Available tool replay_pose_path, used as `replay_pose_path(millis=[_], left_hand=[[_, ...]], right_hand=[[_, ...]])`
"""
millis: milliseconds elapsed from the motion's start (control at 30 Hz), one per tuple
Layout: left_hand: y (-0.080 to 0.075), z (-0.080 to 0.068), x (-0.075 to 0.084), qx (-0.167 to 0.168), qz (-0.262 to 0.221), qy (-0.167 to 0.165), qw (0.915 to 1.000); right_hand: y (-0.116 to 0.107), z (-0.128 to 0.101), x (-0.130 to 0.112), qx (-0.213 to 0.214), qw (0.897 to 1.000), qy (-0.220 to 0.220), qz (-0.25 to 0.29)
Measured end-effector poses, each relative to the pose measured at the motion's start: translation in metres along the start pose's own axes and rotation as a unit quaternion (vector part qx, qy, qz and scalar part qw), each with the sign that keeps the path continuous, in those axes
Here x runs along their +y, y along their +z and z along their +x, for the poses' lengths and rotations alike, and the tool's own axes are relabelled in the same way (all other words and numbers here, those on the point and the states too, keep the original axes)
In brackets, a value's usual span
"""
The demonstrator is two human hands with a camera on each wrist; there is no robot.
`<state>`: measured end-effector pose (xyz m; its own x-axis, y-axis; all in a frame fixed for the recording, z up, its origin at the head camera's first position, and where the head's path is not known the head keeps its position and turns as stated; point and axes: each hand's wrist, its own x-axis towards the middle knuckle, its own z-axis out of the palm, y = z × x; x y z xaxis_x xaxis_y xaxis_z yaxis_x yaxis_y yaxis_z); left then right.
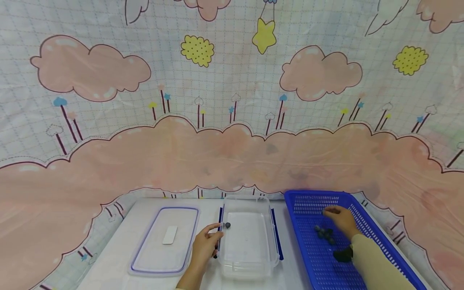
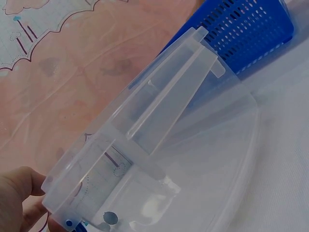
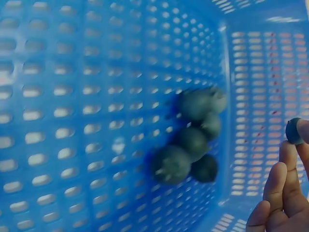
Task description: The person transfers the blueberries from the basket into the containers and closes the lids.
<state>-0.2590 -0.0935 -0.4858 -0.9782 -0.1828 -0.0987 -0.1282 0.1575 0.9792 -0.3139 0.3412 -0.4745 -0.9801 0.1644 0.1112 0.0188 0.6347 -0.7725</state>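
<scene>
- A dark berry (image 3: 293, 131) is sitting in the right hand (image 1: 340, 219), whose thumb and fingertips are pinching it over the 12 o'clock end of the blue basket (image 1: 307, 247).
- Toward 6 o'clock from that hand, a cluster of berries (image 1: 325, 234) is lying on the basket's floor.
- At 9 o'clock of the basket, a clear box (image 1: 248, 241) is standing; one loose berry (image 1: 227, 225) is resting in it, around 10 o'clock.
- The left hand (image 1: 207, 241) is gripping the box's 9 o'clock rim with thumb and fingers.
- Further toward 9 o'clock, a lid (image 1: 154, 253) bearing a white label (image 1: 169, 235) is lying on the white table (image 1: 112, 257).
- A cloud-printed cloth (image 1: 232, 161) is hanging at 12 o'clock.
</scene>
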Motion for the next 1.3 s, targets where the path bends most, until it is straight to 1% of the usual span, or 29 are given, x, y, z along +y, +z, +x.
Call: replay_pose_path(millis=[100,200,433,633,867,1100,1300], left_hand=[[0.000,0.000,0.000,-0.002,-0.001,0.007,1.0000],[0.000,0.000,0.000,-0.004,-0.002,0.010,0.9999],[0.001,0.001,0.001,-0.002,-0.001,0.006,1.0000],[0.002,0.003,-0.001,-0.002,-0.007,0.002,1.0000],[0.002,0.003,-0.001,0.001,-0.005,0.003,1.0000],[0.001,0.003,-0.002,0.007,0.001,-0.002,1.0000],[0.002,0.003,-0.002,0.008,-0.001,-0.001,1.0000]], right_hand=[[-0.001,0.000,-0.008,-0.006,1.000,0.002,0.004],[-0.003,-0.001,-0.013,-0.010,1.000,-0.005,0.006],[-0.005,-0.005,-0.027,-0.014,1.000,-0.027,0.004],[-0.007,-0.010,-0.029,-0.011,0.998,-0.059,-0.012],[-0.010,-0.019,-0.035,-0.021,0.995,-0.095,-0.024],[-0.009,-0.032,-0.044,-0.056,0.992,-0.109,-0.008],[-0.006,-0.038,-0.046,-0.053,0.991,-0.123,-0.008]])
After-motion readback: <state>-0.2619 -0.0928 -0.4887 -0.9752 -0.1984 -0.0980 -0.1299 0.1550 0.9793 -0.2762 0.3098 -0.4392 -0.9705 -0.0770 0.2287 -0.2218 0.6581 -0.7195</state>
